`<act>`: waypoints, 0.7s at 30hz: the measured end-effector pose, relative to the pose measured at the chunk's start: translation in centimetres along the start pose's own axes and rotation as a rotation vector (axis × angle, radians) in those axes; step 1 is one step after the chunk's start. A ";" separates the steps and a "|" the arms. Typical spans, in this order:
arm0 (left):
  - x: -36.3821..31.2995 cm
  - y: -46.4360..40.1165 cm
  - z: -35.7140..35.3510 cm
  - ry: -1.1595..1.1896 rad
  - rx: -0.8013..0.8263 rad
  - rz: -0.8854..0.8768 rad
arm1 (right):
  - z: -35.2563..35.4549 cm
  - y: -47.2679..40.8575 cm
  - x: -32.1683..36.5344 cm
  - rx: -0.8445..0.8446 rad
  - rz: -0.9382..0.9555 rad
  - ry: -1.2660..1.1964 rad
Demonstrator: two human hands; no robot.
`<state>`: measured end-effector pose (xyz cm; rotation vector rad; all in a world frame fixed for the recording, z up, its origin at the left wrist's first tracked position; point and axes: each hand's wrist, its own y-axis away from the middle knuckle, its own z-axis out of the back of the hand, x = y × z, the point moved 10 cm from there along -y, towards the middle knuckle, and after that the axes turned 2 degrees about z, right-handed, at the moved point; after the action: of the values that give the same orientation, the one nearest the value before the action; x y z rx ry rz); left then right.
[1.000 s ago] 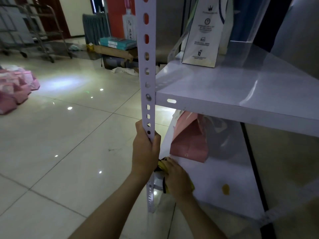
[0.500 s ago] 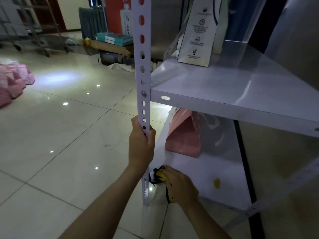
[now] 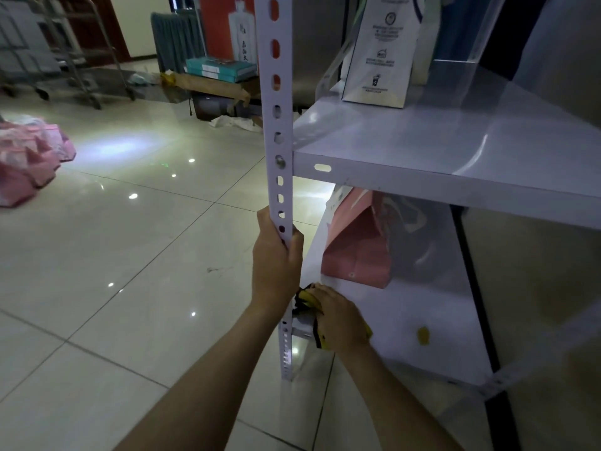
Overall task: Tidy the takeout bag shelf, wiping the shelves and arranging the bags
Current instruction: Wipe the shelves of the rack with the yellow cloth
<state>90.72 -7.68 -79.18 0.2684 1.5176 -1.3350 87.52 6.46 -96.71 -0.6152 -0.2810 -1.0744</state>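
Left hand (image 3: 276, 255) grips the post (image 3: 278, 157), right hand (image 3: 338, 317) presses a yellow cloth (image 3: 309, 297) on the bottom shelf (image 3: 406, 307) — firm, overlapping strokes toward the pink bag (image 3: 357, 252) beyond the fingers would serve best.

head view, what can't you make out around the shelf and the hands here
- Cloth, head view: mostly hidden under the right hand; only yellow and black edges show.
- White bag on the upper shelf: top cut off by the frame edge; print too small to read.
- Pink bag on the lower shelf: top hidden behind the upper shelf.
- Left hand grips the post: fingertips hidden behind it.
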 end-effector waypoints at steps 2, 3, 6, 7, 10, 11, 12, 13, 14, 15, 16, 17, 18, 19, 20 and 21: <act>-0.1 0.0 0.1 -0.010 -0.004 -0.005 | 0.0 0.9 -0.1 0.077 0.055 0.002; -0.1 0.0 0.1 -0.011 -0.007 -0.005 | 0.0 1.5 0.0 0.127 0.083 0.003; -0.2 0.0 0.3 -0.010 -0.017 -0.015 | 0.7 3.5 -0.1 0.216 0.120 -0.005; -0.3 0.0 0.3 -0.007 -0.018 -0.020 | 1.1 4.0 -0.2 0.219 0.133 0.028; -0.5 0.0 0.3 -0.009 -0.012 -0.029 | 2.8 5.4 -0.1 0.173 0.195 0.160; -0.5 0.0 0.3 -0.011 -0.011 -0.028 | 3.5 5.7 -0.1 0.152 0.209 0.175; -0.4 0.0 0.3 -0.010 -0.014 -0.024 | 4.3 5.9 -0.4 0.139 0.203 0.195; -0.4 0.0 0.3 -0.007 -0.021 -0.020 | 5.2 6.0 -1.0 0.124 0.178 0.217; -0.3 0.0 0.2 -0.004 -0.029 -0.020 | 6.3 6.2 -1.8 0.097 0.135 0.229; -0.3 0.1 0.3 -0.006 -0.039 -0.022 | 7.6 6.5 -2.7 0.053 0.076 0.233; -0.2 0.1 0.2 -0.011 -0.049 -0.022 | 9.1 7.0 -3.6 -0.025 0.023 0.229; -0.1 0.2 0.3 -0.014 -0.057 -0.017 | 11.0 7.8 -4.4 -0.135 -0.016 0.196; 0.0 0.2 0.2 -0.014 -0.063 -0.011 | 12.8 8.9 -5.3 -0.263 -0.052 0.149; 0.0 0.2 0.3 -0.012 -0.066 -0.007 | 14.4 10.0 -6.5 -0.375 -0.106 0.111; 0.1 0.2 0.3 -0.011 -0.067 -0.007 | 15.7 10.9 -7.8 -0.447 -0.180 0.114; 0.1 0.2 0.2 -0.013 -0.068 -0.008 | 16.8 11.7 -9.1 -0.498 -0.256 0.142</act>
<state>90.93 -7.87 -79.31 0.2109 1.5515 -1.2868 94.97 26.97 -91.65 -0.9592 0.0397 -1.4440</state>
